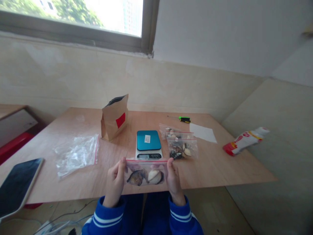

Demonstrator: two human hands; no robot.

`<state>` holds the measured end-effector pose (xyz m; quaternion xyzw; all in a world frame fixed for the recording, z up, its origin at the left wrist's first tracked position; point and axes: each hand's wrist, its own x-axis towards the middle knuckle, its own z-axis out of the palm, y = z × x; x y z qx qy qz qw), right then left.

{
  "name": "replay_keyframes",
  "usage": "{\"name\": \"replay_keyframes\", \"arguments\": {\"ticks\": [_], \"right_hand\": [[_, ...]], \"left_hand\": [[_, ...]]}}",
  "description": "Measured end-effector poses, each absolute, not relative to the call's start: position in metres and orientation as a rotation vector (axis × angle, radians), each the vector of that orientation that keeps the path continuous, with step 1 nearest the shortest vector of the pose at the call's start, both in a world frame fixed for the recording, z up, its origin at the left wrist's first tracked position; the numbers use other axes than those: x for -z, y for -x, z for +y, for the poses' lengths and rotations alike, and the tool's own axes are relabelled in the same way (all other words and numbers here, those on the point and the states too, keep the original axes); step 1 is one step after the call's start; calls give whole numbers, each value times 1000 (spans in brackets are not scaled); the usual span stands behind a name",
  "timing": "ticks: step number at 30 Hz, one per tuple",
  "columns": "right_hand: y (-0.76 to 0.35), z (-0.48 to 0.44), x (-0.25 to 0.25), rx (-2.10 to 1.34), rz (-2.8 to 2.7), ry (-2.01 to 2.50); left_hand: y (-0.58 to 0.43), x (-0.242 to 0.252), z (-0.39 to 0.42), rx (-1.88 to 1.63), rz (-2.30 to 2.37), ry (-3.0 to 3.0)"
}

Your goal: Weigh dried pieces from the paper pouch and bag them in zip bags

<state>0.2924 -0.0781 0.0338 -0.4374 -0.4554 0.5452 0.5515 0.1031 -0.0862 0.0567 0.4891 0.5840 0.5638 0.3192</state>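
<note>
A clear zip bag (144,175) with a red seal strip is stretched level at the table's front edge. Through its plastic show a dark shell-like piece (136,178) on the left and a pale shell (155,176) on the right. My left hand (115,180) is closed on the bag's left upper corner, thumb on top. My right hand (174,180) pinches the opposite upper corner. Just beyond the bag sits a kitchen scale (149,141) with a blue platform and a dark display strip. Right of the scale lie filled zip bags (185,147) of shells.
A brown paper bag (114,118) stands open-topped behind left. Clear plastic bags (77,155) lie at left, near a tablet (19,184) on the edge. Farther right are a screwdriver (184,118), white paper (202,132) and a red-white bottle (245,141) lying on its side.
</note>
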Motion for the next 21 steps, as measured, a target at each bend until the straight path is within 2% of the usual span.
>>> {"name": "replay_keyframes", "arguments": {"ticks": [3, 8, 14, 17, 21], "right_hand": [[-295, -80, -38, -1361, -1314, 970], [-307, -80, -42, -1243, -1316, 1124], [-378, -72, -40, -944, -1034, 1333], [-429, -55, -34, -685, -932, 1452], [-470, -30, -19, -344, -1118, 1619]], "left_hand": [[-103, -52, -86, -1544, 1589, -1154], [-96, -44, -83, -1289, 1586, -1166], [-99, -44, -80, -1092, 1250, -1328], [-95, -47, -80, -1084, 1253, -1375], [-88, -49, -78, -1137, 1312, -1359]]}}
